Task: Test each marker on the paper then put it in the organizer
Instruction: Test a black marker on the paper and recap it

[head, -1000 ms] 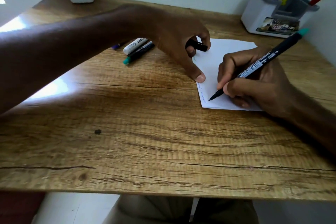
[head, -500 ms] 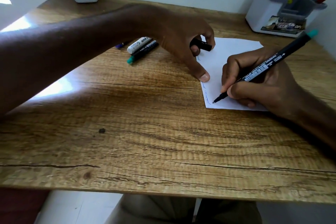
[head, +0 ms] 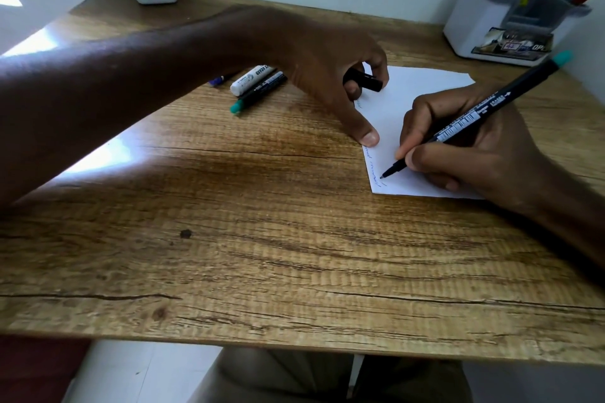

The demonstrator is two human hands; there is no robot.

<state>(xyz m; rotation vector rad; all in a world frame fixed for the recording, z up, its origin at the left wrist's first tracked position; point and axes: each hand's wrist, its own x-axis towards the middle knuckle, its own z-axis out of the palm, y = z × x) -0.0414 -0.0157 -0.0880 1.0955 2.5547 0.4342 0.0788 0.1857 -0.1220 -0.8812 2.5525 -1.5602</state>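
Marker (head: 474, 121) under test, a slim black barrel with a teal end cap and a printed barcode label, is gripped in a writing pinch by the right hand (head: 484, 154), its fine tip touching the paper (head: 412, 91) close to the sheet's near left corner. That is the likeliest trouble, as I judge it: the tip is so near the paper's left edge that a longer stroke could run off onto the desk (head: 262, 239), whose grooved wood-grain surface would take ink readily. The paper is a thin white sheet with an uneven far edge, light enough to slide; only the left hand (head: 320, 62) pins it, thumb (head: 369, 137) pressing its left edge, and a lifted thumb would let it skid. The same hand's fingers are curled round a smooth black cap (head: 365, 79), a small cylinder that could slip out and roll. The right hand's heel rests on the paper and might smear fresh lines. Left of the paper lie a white marker (head: 250, 79), a black marker with a teal end (head: 258, 93) and a purple pen (head: 217, 80). Beyond the paper's far right corner stands the organizer (head: 474, 20), white plastic with grey compartments, already holding pens.
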